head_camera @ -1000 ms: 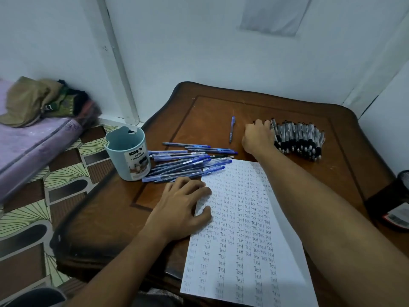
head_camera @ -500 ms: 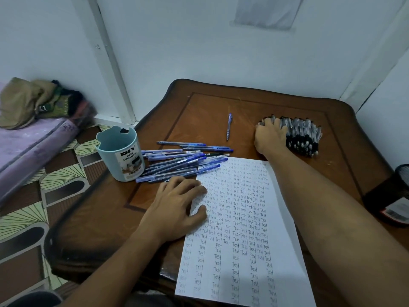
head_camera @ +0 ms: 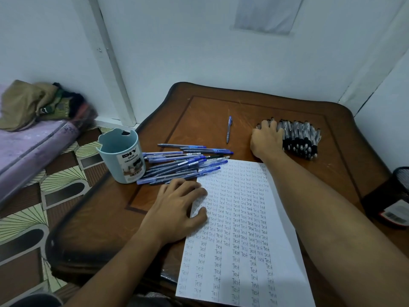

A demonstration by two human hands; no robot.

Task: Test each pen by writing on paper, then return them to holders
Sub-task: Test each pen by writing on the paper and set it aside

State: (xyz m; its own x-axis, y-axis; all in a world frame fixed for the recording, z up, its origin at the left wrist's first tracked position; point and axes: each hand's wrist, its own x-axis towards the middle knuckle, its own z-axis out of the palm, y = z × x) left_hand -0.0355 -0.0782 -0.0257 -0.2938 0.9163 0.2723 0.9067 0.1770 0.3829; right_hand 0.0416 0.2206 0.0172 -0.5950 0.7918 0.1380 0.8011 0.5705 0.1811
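A white paper sheet [head_camera: 243, 229] covered in rows of "Test" lies on the brown wooden table [head_camera: 221, 107]. My left hand [head_camera: 177, 209] rests on the sheet's left edge with its fingers spread. A heap of blue pens [head_camera: 181, 165] lies between the paper and a light-blue desk organizer cup [head_camera: 120, 156], which looks empty. One blue pen [head_camera: 229, 129] lies alone further back. My right hand [head_camera: 265, 138] lies on the left end of a pile of black pens [head_camera: 301, 140], its fingers curled over the leftmost ones.
A black mesh holder [head_camera: 396, 191] stands at the table's right edge. White walls close in behind and to the right. To the left are a patterned floor [head_camera: 33, 218] and a purple mattress [head_camera: 26, 147] with bundled clothes on it.
My right hand has slid right from beside the black pen pile onto its left end. My left hand has stayed on the paper.
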